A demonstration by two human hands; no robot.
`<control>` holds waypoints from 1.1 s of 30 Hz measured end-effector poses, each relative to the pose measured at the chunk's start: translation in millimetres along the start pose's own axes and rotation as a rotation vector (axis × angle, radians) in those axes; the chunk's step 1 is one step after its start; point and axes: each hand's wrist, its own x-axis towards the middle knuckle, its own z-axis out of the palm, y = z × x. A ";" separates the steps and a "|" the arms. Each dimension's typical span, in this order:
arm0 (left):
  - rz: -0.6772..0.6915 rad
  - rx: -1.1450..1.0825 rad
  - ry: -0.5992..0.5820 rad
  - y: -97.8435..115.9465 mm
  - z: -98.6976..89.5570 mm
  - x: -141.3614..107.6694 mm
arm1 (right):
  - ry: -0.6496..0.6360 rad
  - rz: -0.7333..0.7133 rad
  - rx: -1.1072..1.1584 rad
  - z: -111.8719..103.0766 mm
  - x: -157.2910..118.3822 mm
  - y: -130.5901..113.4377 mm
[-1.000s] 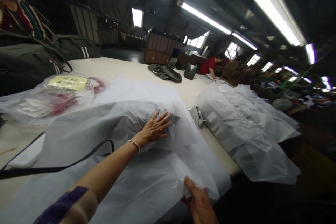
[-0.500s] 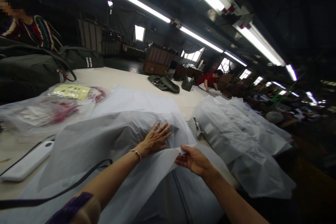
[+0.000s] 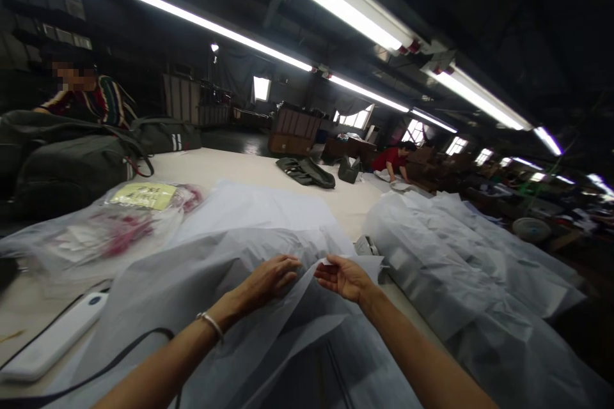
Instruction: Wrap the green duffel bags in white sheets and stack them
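Note:
Thin white tissue paper [image 3: 192,268] lies in wrinkled folds before me, over something dark that shows through faintly. My right hand [image 3: 348,278] pinches an edge of this sheet between thumb and fingertips, lifting it a little. Close beside it on the left is my left hand [image 3: 268,278], fingers stretched and slightly bent over the sheet, with a bracelet on the wrist. No grip shows in that hand. A dark strap [image 3: 139,342] runs out at the lower left. What the paper covers is mostly hidden.
On the left lie a clear plastic bag [image 3: 91,236] with a yellow label, a white device [image 3: 57,339] and dark green bags [image 3: 81,166]. Paper-wrapped bundles [image 3: 460,268] fill the right side. A small grey object [image 3: 365,246] sits between. Two people work farther off.
My left hand has drawn back from lying spread on the paper, its fingers now closer together. The right hand still holds the paper edge, now higher. The view has tilted slightly.

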 end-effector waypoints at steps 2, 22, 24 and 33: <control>-0.110 -0.069 -0.044 12.9 -13.8 -7.4 | -0.004 0.002 -0.006 4.0 9.7 0.1; -0.848 0.513 0.227 -3.4 -58.5 -207.2 | 0.002 -0.014 -0.003 2.5 33.1 7.0; -0.659 0.773 0.425 -3.1 -73.3 -194.1 | 0.013 -0.036 0.030 1.9 30.8 6.9; -0.257 0.977 0.438 -47.6 -135.4 -128.4 | 0.060 -0.042 0.140 -2.5 37.4 14.0</control>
